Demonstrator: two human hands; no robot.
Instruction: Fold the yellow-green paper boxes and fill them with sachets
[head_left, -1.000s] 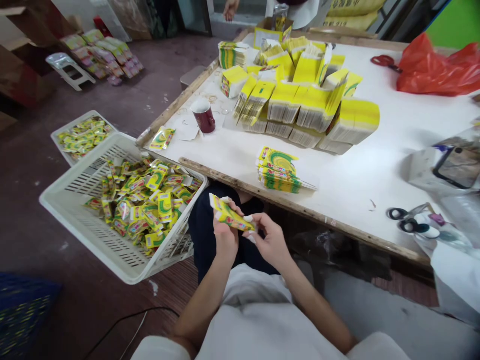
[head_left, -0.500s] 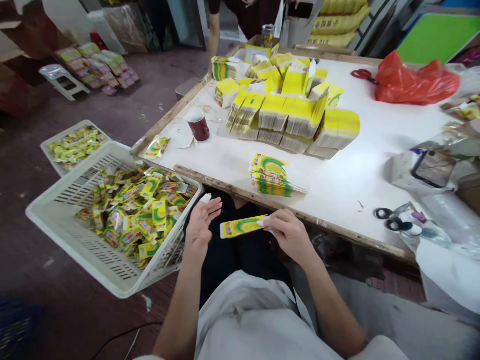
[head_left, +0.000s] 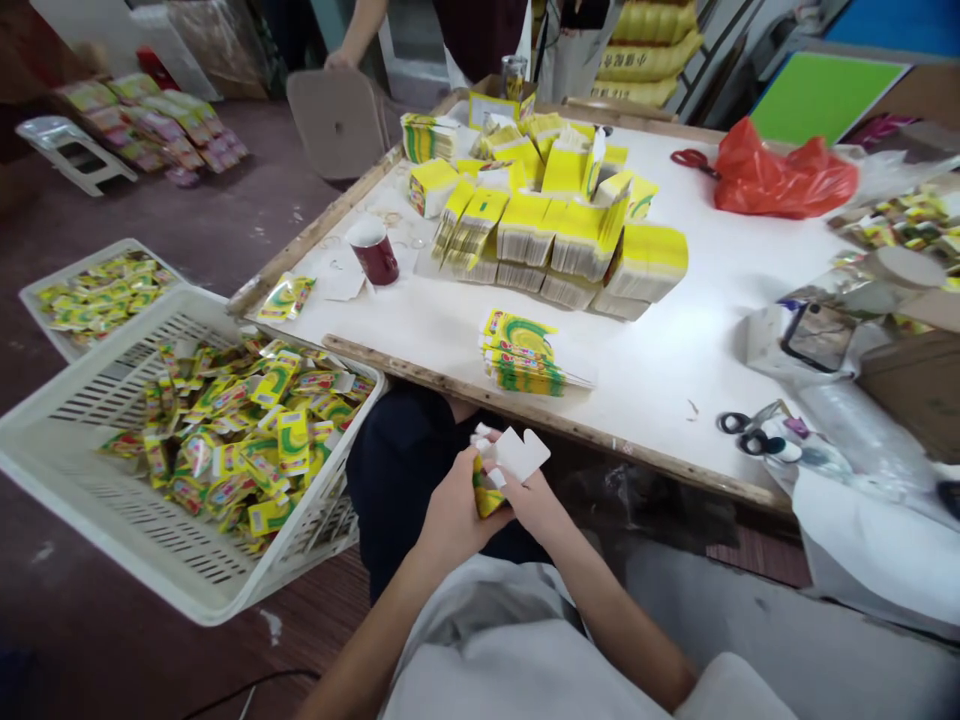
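Above my lap, my left hand (head_left: 456, 502) is wrapped round a small yellow and green carton (head_left: 490, 497) with its white flaps standing up. My right hand (head_left: 534, 505) grips the same carton from the other side, fingers at its flaps. Part of the carton is hidden by my fingers. Just beyond, a fanned pile of flat yellow cartons (head_left: 517, 355) lies near the table's front edge. To my left, a white plastic basket (head_left: 247, 600) holds many filled yellow packs (head_left: 292, 440).
Bundled yellow cartons (head_left: 559, 235) are stacked on the white table (head_left: 645, 370). A maroon mug (head_left: 377, 258) stands left of them. Right lie a red plastic bag (head_left: 784, 175), red-handled scissors (head_left: 690, 158) and a phone (head_left: 817, 335). Behind, a person's hand (head_left: 341, 60) holds a folding stool (head_left: 337, 120).
My hands have come together, and my left hand now grips the carton, which has gone from flat to opened up. The view has shifted right. Behind, the stool has been raised.
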